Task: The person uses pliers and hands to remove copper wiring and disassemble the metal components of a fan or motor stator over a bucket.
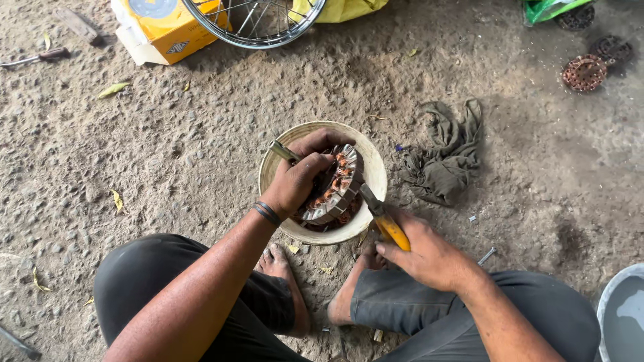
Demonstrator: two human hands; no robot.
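Plainly the stator [333, 188], a stiff, heavy-looking metal ring of copper coils, is sitting tilted in the cream bowl [376, 167] on the dirt floor. The left hand [295, 179] is clamping its rim; the right hand [422, 255] is gripping a yellow-handled screwdriver [384, 220], prying underneath.

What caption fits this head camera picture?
Left hand steadies a copper-wound stator over a bowl; right hand works it with a yellow-handled tool.

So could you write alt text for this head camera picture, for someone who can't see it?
A squatting person's left hand tilts a copper-wound stator in a round bowl while the right hand works a yellow-handled tool against it. A rag lies on the dirt floor.
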